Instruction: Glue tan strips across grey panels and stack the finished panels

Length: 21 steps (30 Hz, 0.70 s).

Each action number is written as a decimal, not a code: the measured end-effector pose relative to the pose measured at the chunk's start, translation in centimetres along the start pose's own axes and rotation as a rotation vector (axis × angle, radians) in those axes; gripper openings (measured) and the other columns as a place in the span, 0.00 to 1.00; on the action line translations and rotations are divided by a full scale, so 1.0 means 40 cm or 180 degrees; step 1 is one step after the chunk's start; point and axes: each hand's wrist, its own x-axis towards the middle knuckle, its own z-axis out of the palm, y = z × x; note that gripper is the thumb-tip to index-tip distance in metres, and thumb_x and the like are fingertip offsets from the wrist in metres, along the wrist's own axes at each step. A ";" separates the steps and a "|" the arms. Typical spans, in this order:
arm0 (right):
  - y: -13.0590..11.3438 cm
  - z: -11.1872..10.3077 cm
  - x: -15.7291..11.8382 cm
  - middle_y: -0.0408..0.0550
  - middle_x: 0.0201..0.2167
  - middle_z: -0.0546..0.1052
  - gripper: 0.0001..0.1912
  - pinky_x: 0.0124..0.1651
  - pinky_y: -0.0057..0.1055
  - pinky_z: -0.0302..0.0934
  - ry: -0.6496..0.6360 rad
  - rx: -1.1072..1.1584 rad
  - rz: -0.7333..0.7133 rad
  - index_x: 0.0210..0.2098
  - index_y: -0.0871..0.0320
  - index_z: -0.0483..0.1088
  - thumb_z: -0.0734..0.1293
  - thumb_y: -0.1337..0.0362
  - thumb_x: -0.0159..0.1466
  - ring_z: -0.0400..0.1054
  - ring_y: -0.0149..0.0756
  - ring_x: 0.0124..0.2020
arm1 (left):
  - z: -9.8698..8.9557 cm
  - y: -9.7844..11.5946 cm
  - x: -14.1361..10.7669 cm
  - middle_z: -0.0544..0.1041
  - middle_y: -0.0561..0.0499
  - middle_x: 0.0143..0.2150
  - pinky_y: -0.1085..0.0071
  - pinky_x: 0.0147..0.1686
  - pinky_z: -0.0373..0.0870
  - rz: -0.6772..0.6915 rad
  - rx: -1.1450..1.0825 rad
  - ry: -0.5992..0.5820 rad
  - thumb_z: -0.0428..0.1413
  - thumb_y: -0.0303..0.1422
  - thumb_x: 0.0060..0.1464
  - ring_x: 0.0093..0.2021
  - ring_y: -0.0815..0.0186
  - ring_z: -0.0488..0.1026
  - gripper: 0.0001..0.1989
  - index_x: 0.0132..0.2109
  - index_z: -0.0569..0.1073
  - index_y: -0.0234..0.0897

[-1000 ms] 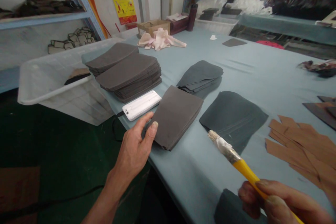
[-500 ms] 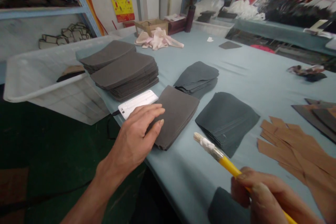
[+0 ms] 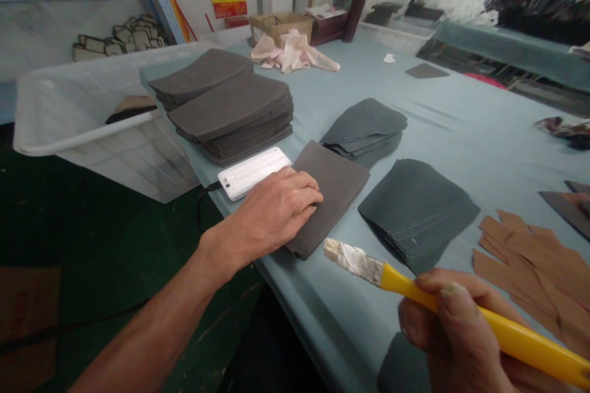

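Observation:
My left hand (image 3: 281,212) rests palm down on the near left part of a stack of dark grey-brown pieces (image 3: 329,181), its fingers slightly bent and close together, holding nothing visible. Beside its wrist lies a white flat device (image 3: 253,172) with a dark cable. At the lower right, my right hand (image 3: 454,325) is closed around the yellow handle of a brush (image 3: 410,285). White paste coats the bristles, which point left above the table, near the stack's lower right edge. Dark green-grey pieces lie fanned in one pile (image 3: 417,209) and in another (image 3: 364,126) behind it.
Taller stacks of dark pieces (image 3: 235,107) stand at the table's left edge, beside a white plastic bin (image 3: 115,156). Brown strips (image 3: 530,258) lie at right. Pale cloth (image 3: 292,52) and a cardboard box (image 3: 281,26) are at the back. Another dark piece shows below the brush.
My left hand has moved right onto the grey-brown stack, its fingers drawn closer together. The brush has swung flatter, its bristles nearer the stack. The view has shifted slightly.

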 end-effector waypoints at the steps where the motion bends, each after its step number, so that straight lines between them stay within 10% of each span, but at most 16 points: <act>1: 0.006 -0.002 0.006 0.41 0.15 0.70 0.20 0.17 0.24 0.56 -0.0063 -0.0014 0.0038 0.30 0.55 0.76 0.76 0.45 0.63 0.64 0.29 0.15 | 0.001 -0.004 0.000 0.82 0.46 0.54 0.57 0.57 0.71 -0.0003 -0.0020 -0.0021 0.55 0.27 0.70 0.54 0.57 0.77 0.09 0.48 0.81 0.36; 9: -0.023 0.056 -0.001 0.37 0.16 0.68 0.21 0.23 0.26 0.57 0.0235 -0.0131 0.0736 0.33 0.55 0.70 0.72 0.43 0.65 0.62 0.29 0.18 | 0.006 -0.018 0.000 0.81 0.47 0.53 0.59 0.56 0.70 -0.0026 -0.0118 -0.0018 0.56 0.27 0.70 0.53 0.58 0.76 0.08 0.49 0.81 0.37; 21: 0.003 0.080 0.042 0.38 0.15 0.71 0.22 0.20 0.24 0.58 0.0274 -0.0218 0.0444 0.33 0.57 0.73 0.74 0.43 0.62 0.63 0.28 0.16 | 0.019 -0.034 -0.001 0.81 0.47 0.53 0.59 0.55 0.70 0.0027 -0.0246 0.0106 0.56 0.28 0.69 0.52 0.57 0.76 0.08 0.49 0.80 0.37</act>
